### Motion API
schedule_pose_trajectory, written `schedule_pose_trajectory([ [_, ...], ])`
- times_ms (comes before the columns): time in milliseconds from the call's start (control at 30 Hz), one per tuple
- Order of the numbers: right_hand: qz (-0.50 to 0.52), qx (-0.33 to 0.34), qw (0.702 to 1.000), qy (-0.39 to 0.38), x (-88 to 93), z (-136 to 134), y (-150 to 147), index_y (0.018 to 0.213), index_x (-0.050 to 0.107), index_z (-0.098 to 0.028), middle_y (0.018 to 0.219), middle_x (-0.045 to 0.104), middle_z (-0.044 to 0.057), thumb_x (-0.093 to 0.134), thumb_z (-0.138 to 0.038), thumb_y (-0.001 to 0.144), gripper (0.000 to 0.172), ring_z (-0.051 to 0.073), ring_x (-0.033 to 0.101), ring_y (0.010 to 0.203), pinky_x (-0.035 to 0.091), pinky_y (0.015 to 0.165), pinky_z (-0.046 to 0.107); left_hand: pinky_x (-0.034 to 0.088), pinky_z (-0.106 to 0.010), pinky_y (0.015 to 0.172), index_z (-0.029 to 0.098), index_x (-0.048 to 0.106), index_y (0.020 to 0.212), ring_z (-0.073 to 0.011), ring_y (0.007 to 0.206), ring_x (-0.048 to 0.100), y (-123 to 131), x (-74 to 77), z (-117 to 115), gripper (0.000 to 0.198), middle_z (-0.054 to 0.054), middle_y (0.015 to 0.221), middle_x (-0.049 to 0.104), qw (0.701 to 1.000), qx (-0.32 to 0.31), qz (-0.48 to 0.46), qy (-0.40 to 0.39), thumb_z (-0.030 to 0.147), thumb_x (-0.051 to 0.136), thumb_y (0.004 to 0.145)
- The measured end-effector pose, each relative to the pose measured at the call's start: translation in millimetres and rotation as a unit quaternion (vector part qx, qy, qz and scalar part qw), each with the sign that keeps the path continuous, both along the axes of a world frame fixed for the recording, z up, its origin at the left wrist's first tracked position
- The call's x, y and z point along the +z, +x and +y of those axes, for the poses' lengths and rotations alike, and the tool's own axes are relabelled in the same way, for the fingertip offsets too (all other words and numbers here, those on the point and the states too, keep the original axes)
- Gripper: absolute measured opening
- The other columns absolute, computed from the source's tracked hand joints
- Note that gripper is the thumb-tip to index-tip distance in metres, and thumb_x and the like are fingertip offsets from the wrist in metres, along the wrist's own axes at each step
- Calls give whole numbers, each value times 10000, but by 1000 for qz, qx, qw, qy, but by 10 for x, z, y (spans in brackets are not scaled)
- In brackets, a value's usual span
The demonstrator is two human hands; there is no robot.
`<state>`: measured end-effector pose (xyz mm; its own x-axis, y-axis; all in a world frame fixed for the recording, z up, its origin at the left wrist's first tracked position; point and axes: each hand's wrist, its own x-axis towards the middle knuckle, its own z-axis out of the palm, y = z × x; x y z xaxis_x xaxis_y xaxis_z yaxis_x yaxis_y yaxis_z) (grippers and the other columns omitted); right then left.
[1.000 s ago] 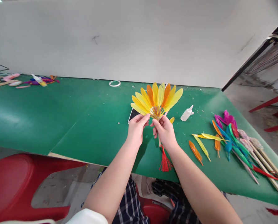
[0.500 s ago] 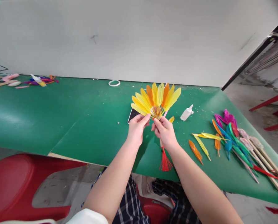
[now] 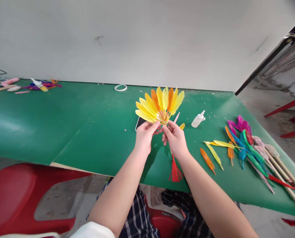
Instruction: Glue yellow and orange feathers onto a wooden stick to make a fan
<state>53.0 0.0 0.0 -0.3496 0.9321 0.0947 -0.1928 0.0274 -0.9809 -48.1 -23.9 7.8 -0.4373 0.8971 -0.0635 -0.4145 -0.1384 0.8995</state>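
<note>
The left hand (image 3: 145,134) and right hand (image 3: 174,136) each have a closed grip, pinching the base of a feather fan (image 3: 159,99) above the green bench (image 3: 100,132). A red tassel (image 3: 175,171) hangs below the right hand

green table (image 3: 97,138) | far edge: white ring (image 3: 120,90) | right: white bottle (image 3: 197,120), coloured feathers (image 3: 241,153), pale sticks (image 3: 290,175)

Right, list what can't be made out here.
All in the head view:
Feather fan: lower part, covered by the left hand and right hand.
Black item with a white rim: most of it, behind the left hand and fan.
Pink pointed item: lower end, behind the right hand.
White bottle: any marking, too small to tell.
Red item, lower right: cut off by the right edge.
</note>
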Motion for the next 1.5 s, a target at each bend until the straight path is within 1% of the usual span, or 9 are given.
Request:
schedule_pose_trajectory([
  [67,-13,-1,1000,5,8,-2,4,1049,548,-190,640,523,-40,520,-373,785,322,32,380,372,301,311,165,444,-249,595,129,646,766,-107,611,576,4,-10,-5,241,-29,719,638,1000,-12,13,9,298,727,613],
  [133,-23,-3,1000,12,14,1,9,1030,560,-187,628,520,-42,511,-379,791,310,24,347,364,275,318,166,438,-251,586,130,647,761,-106,586,572,6,-26,-10,239,-27,694,640,1000,-13,25,10,300,726,614],
  [300,-50,-9,998,34,9,15,18,924,587,-193,617,505,-41,497,-377,802,239,29,347,390,260,340,170,427,-247,581,132,646,726,-106,584,561,-1,-51,-10,221,-8,644,622,999,5,35,7,297,731,605],
  [467,-54,-10,998,33,-1,16,21,895,586,-198,606,481,-43,499,-396,794,239,39,340,402,261,347,177,418,-235,578,126,648,693,-102,584,558,-2,-39,2,224,-10,630,625,999,22,28,-6,286,749,572],
  [700,-55,-16,998,29,4,9,21,812,571,-194,595,482,-44,500,-392,794,211,39,338,406,263,356,176,435,-243,608,127,649,678,-96,578,560,7,-35,-4,214,-2,616,623,1000,19,5,-4,269,758,559],
  [933,-48,-16,999,20,22,2,24,862,589,-192,585,487,-43,510,-403,785,238,41,338,401,263,353,177,438,-245,618,128,650,676,-92,573,558,4,-33,1,214,-1,614,622,1000,10,-9,-3,270,760,558],
  [1200,-44,-15,999,9,33,1,24,874,598,-193,571,485,-44,519,-414,775,255,37,337,385,250,338,174,440,-248,626,125,651,668,-87,565,553,8,-13,2,201,3,609,616,1000,9,-22,-1,247,762,552],
  [1367,-39,-19,999,11,25,0,18,849,595,-188,570,479,-44,515,-413,779,249,31,334,382,245,337,172,444,-244,627,123,653,671,-82,567,552,19,-5,6,193,3,623,620,1000,8,-26,2,240,758,559],
  [1500,-39,-27,999,11,12,-1,10,896,599,-194,571,478,-48,515,-399,783,249,34,340,383,248,339,175,445,-245,634,131,658,688,-81,575,553,45,-5,9,193,0,648,628,1000,5,-24,7,255,750,573],
])
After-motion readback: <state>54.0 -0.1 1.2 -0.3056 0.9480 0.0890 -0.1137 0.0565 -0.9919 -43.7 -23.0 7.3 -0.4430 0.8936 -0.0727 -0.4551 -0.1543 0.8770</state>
